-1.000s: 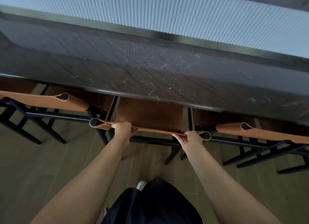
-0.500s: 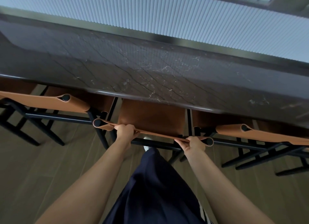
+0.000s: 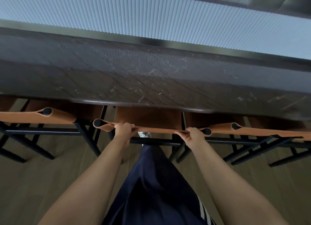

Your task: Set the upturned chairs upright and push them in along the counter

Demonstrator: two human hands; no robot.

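The left hand [image 3: 123, 129] and the right hand [image 3: 193, 134] both curl their fingers tight around the top strap of the tan leather chair with black metal legs [image 3: 151, 118]. It stands upright at 12 o'clock from the person, with its seat tucked under the dark brown stone counter [image 3: 151, 76]. A second chair [image 3: 50, 115] stands at its 9 o'clock and a third chair [image 3: 252, 129] at its 3 o'clock.

The desk [image 3: 151, 76] hides the far part of the middle chair [image 3: 148, 117]; the left chair [image 3: 33, 118] and the right chair [image 3: 269, 131] are cut off by the picture's edges.
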